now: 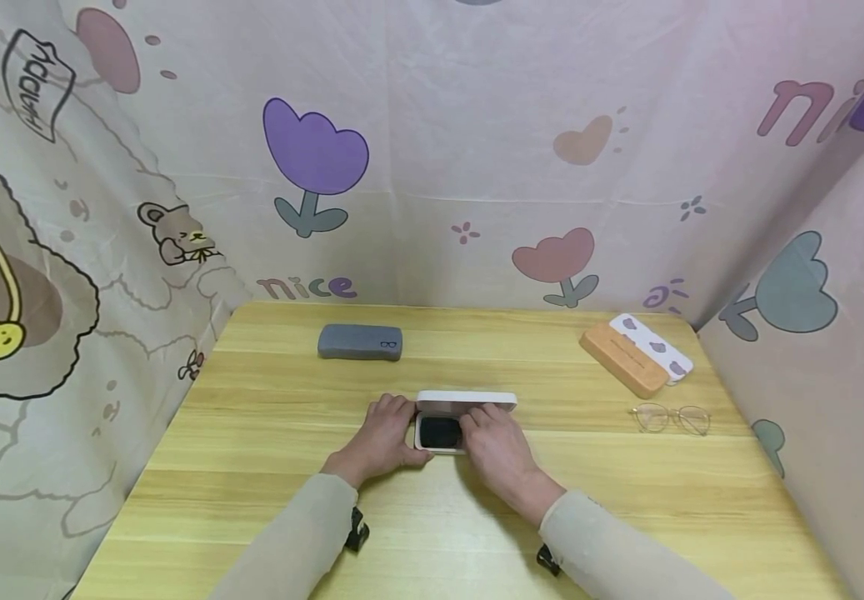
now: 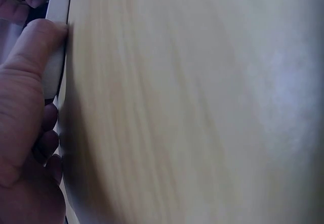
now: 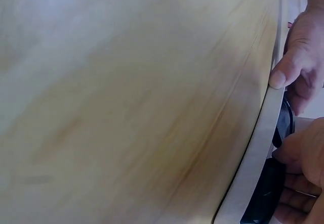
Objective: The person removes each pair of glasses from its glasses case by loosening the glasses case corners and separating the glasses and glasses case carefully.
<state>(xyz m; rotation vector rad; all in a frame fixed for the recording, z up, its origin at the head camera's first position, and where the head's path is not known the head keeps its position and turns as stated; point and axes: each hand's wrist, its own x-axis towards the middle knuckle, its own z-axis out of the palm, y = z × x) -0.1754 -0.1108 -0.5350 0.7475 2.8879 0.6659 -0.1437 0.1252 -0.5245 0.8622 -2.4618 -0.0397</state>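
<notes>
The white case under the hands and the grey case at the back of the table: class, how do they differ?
The white case stands open, its dark lining showing; the grey case is closed. The left hand and right hand hold the white case; the grey case lies untouched. The white case sits near the person, the grey case further back, to the left. Both are oblong and rest on the wooden table.

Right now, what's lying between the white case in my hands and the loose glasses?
Only bare wooden table lies between the white case and the glasses, as the head view shows.
</notes>
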